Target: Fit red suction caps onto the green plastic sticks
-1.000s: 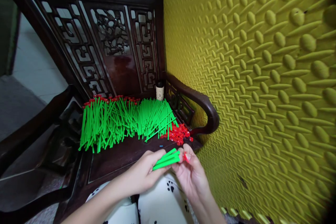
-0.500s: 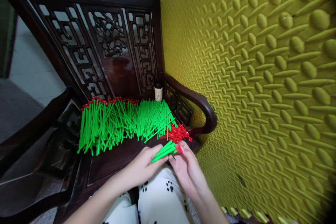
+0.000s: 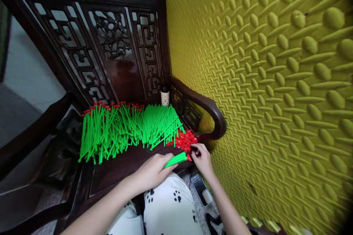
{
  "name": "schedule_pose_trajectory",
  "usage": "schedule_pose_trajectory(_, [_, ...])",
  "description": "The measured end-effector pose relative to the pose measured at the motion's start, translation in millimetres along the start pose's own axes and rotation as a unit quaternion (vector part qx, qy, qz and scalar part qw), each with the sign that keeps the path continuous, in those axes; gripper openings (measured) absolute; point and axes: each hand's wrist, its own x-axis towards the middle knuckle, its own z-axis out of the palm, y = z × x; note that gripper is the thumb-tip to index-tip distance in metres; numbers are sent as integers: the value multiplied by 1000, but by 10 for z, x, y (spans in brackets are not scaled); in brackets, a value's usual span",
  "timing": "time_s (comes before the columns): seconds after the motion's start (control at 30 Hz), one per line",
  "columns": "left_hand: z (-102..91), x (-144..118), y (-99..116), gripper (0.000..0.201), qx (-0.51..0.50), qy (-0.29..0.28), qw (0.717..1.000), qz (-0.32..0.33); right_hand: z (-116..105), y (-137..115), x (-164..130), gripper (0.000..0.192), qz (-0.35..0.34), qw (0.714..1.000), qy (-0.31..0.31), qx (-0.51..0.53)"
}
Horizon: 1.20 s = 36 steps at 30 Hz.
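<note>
My left hand (image 3: 153, 171) grips a small bundle of green plastic sticks (image 3: 175, 159) over the front edge of a dark wooden chair seat (image 3: 121, 165). One stick in the bundle has a red tip. My right hand (image 3: 202, 158) reaches to the pile of small red caps (image 3: 184, 140) at the seat's right corner, its fingertips pinched at the pile's near edge. A wide heap of green sticks (image 3: 127, 128) lies across the seat; those at the back left carry red caps.
The chair's carved back (image 3: 110, 44) and curved right armrest (image 3: 206, 108) frame the seat. A small cork-coloured bottle (image 3: 164, 96) stands in the back corner. A yellow studded foam wall (image 3: 275, 80) is close on the right. A dark object (image 3: 200, 188) lies on the floor.
My right hand left the bundle and moved forward to the red caps. My left hand stayed put with the sticks, and the view shifted slightly.
</note>
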Motion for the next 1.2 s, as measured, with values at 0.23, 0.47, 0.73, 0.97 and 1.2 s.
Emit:
schedule_pose_trajectory(0.23, [22,58,-137,25,-50,22,998,-25,62,47,-14,17,7,1000,-12,27])
schedule_pose_trajectory(0.47, [47,111,-202,25,-75,28,997,-18,59,-82,-53,35,58,990,-17,131])
schedule_pose_trajectory(0.73, [36,101,-232,26,-96,35,994,-23,29,41,37,19,16,999,21,21])
schedule_pose_trajectory(0.97, [22,111,-257,26,-87,44,995,-28,54,168,23,22,-55,995,39,-73])
schedule_pose_trajectory(1.2, [9,114,-264,26,-86,51,995,-28,106,45,-71,21,-70,992,38,-101])
